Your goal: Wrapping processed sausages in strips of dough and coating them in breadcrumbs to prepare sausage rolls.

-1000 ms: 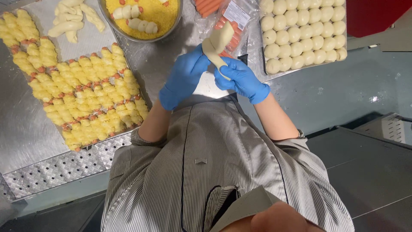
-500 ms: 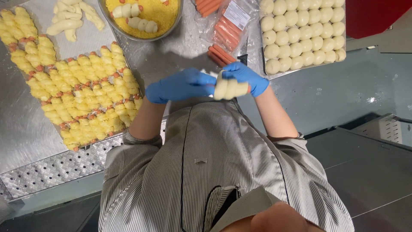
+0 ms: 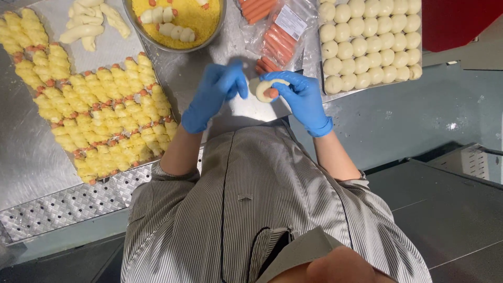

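Right hand point(image 3: 301, 99) pinching dough-wrapped sausage point(image 3: 268, 90) over bench point(image 3: 236, 107), sausage end toward wearer; left hand point(image 3: 215, 94) just beside its left, fingers point(image 3: 237, 84) loosely curled, touching dough edge.

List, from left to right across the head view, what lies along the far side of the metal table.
Pale uncoated dough twists → round metal bowl of yellow crumbs → clear packet of red sausages → tray of pale round dough balls.

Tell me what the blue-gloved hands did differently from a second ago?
The dough strip, earlier held up stretched, is now wound around the sausage, gripped by the right hand. The left hand has let go and rests beside it. Trays, bowl and sausage packs stayed put.
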